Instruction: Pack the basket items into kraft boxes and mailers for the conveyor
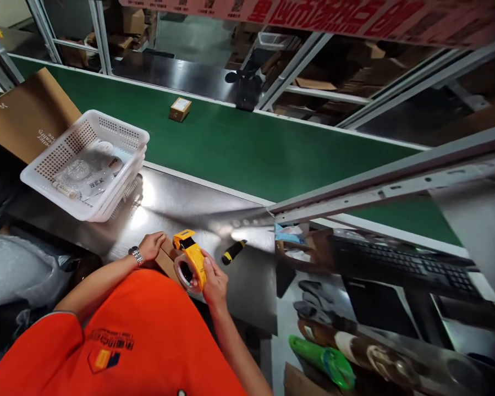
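Low in the head view, my right hand (215,279) is wrapped round a yellow tape dispenser (194,257) that carries a roll of tape (183,273). The dispenser's head sits over a brown cardboard box (167,258), close in front of my body. My left hand (152,246), with a metal watch at the wrist, grips the box's far left edge, its fingers curled over it. Part of the box is hidden by the dispenser and my orange shirt. A black and yellow utility knife (234,252) lies on the metal table (190,206), to the right of the dispenser.
Stacked white plastic baskets (86,212) stand at the left, with bagged items in the top one. Beyond the table runs a green conveyor belt (239,146) bearing a small carton (180,109). A metal frame post (379,184) crosses on the right, near a black keyboard (404,264).
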`<state>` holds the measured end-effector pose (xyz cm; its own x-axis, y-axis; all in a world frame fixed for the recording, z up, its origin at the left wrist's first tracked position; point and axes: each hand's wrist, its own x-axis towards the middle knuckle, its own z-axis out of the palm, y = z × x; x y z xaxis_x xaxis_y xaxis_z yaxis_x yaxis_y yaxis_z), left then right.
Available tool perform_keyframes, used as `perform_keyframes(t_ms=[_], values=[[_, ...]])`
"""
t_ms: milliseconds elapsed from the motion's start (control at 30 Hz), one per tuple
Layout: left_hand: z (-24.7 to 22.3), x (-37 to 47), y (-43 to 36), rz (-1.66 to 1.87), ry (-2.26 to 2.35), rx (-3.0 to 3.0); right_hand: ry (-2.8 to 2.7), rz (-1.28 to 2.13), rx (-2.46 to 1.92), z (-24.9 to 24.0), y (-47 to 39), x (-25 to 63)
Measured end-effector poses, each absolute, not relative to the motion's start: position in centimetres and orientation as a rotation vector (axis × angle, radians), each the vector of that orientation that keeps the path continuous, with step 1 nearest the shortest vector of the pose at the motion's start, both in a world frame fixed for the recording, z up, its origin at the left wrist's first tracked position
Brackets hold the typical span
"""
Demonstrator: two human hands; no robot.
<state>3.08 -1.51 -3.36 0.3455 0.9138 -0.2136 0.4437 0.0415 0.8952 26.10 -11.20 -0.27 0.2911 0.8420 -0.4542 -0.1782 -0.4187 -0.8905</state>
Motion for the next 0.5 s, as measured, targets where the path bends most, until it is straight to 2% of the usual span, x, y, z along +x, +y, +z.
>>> perform_keyframes(t_ms=[267,500], values=[[-0.5,3.2,-1.1,0.697,1.491,1.361,-0.707,1.297,-1.571,-0.4,-11.8,26.4],[0.5,5.1,-1.4,0.463,1.338,1.129,-0.847,1.343,-1.555,0.2,-12.1,26.2]])
